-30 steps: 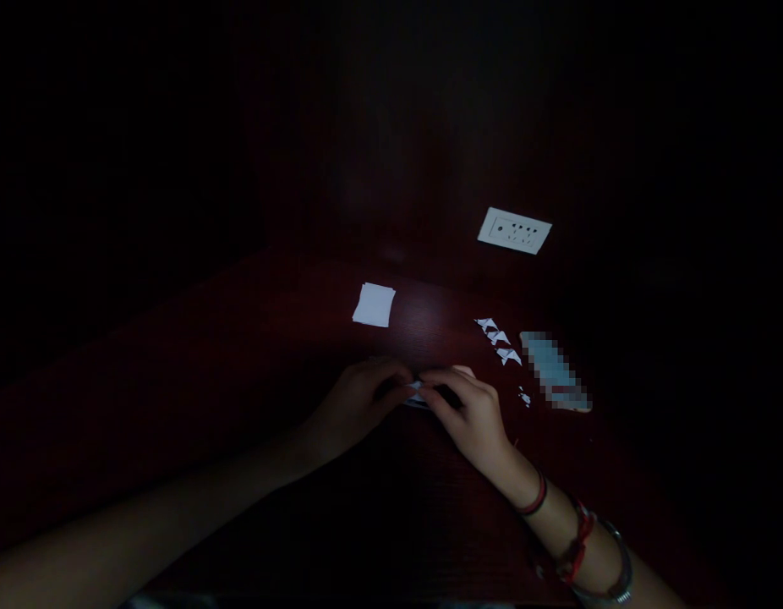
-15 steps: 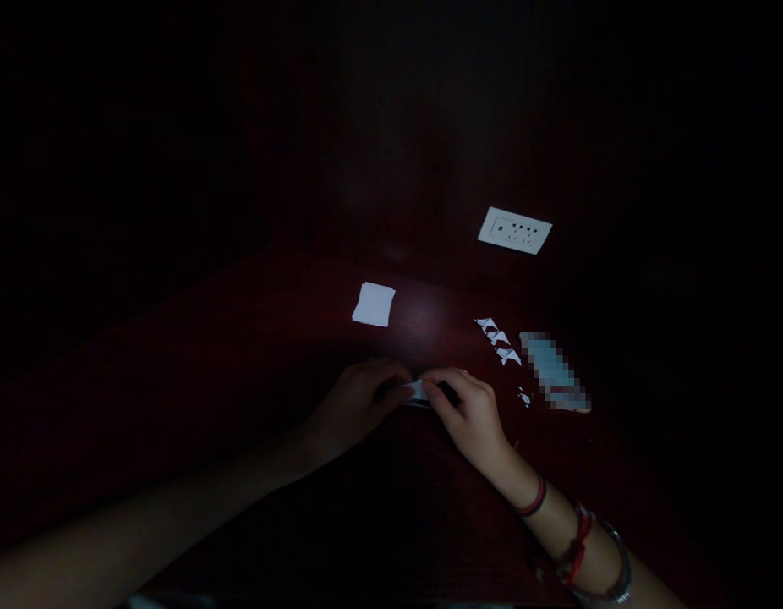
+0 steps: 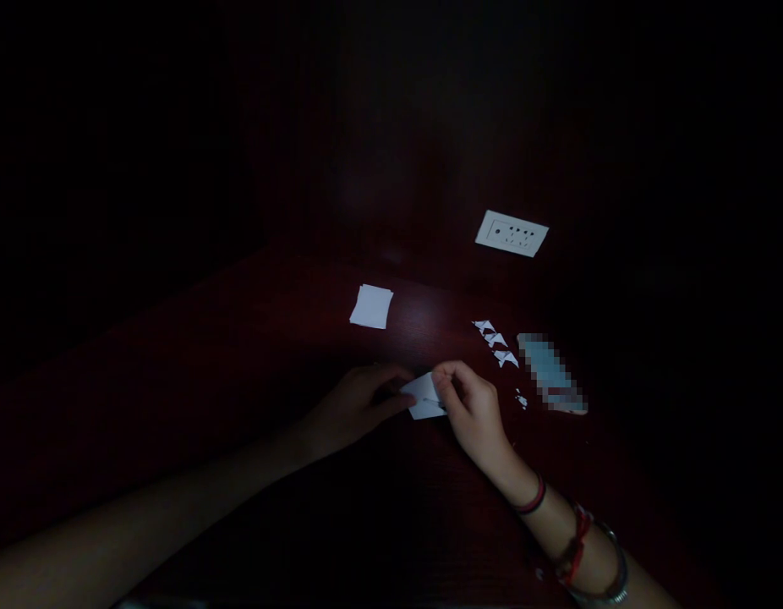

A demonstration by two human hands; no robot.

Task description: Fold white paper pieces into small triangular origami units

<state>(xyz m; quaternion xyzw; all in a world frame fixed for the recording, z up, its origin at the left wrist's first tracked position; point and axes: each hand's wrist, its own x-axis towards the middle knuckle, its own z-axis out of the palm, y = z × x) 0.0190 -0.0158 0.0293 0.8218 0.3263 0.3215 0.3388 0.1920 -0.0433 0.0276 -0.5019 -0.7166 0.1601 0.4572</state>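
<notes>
A small white piece of paper (image 3: 423, 397) with a crease or flap in it lies between my hands, low over the dark red table. My left hand (image 3: 366, 399) pinches its left edge, the thumb on top. My right hand (image 3: 471, 410) is closed on its right side, thumb against fingertips. The right fingers hide part of the sheet. Beyond my hands lies a stack of white paper squares (image 3: 372, 306). Several small folded white paper shapes (image 3: 495, 340) sit in a row to the right.
A phone-like object (image 3: 550, 372), its face blurred, lies at the right of the table (image 3: 290, 313). Tiny white paper scraps (image 3: 522, 399) are beside it. A white socket plate (image 3: 511, 234) is on the wall behind. The surroundings are very dark.
The paper now shows a broader, flatter face than the narrow strip seen before. My right hand has shifted slightly right, away from my left hand, which stays nearly in place.
</notes>
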